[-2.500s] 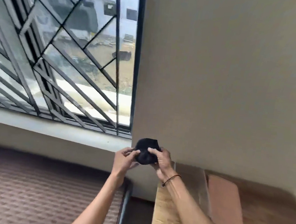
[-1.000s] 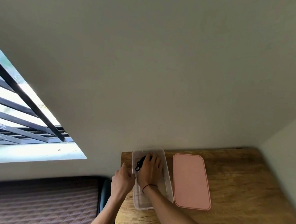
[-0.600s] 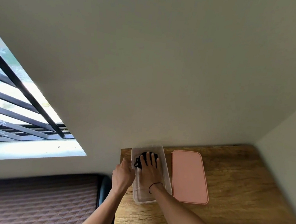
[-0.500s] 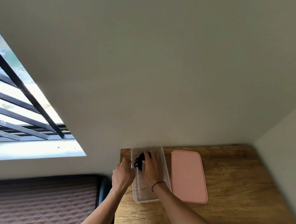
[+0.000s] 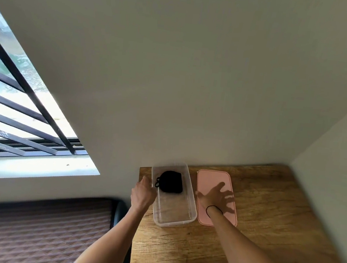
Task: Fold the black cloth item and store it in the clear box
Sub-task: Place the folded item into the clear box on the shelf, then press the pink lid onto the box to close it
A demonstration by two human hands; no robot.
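Head view: right hand [image 5: 218,198] spread open over pink lid [image 5: 214,177], likely to lift it. Left hand [image 5: 142,194] curled vs clear box [image 5: 187,215] left wall, prob. steadying it. Black cloth item [image 5: 171,182] lies folded at box's far end, released.

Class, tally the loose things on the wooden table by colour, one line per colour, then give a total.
Black: 1, the folded cloth
Clear: 1, the box
Pink: 1, the lid
Total: 3
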